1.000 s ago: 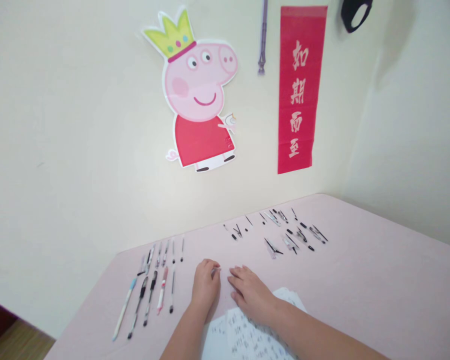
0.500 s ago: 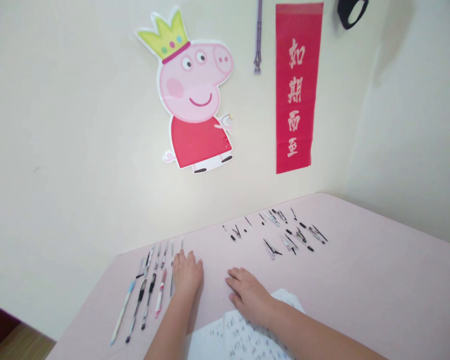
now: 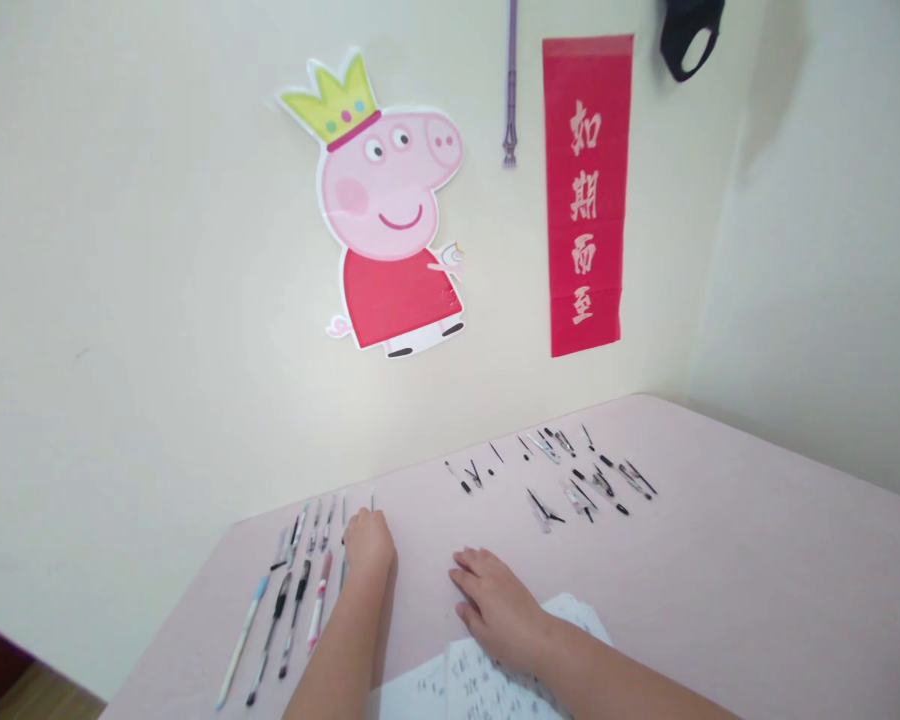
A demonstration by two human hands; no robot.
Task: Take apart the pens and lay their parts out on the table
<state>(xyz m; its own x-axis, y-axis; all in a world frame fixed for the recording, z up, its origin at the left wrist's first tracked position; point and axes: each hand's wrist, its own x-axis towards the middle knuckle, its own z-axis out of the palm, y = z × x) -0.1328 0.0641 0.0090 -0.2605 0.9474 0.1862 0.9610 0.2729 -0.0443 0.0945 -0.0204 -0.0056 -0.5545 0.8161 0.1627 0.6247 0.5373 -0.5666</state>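
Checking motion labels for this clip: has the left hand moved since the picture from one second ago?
Yes: judged against the stationary pink pen, the left hand has moved leftward, closer to it.

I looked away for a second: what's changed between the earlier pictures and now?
The left hand moved leftward and forward to the slim pen piece at the left group's far right corner, which now sits slightly farther right; whether the grip has closed is hidden. The right hand stayed by the papers.
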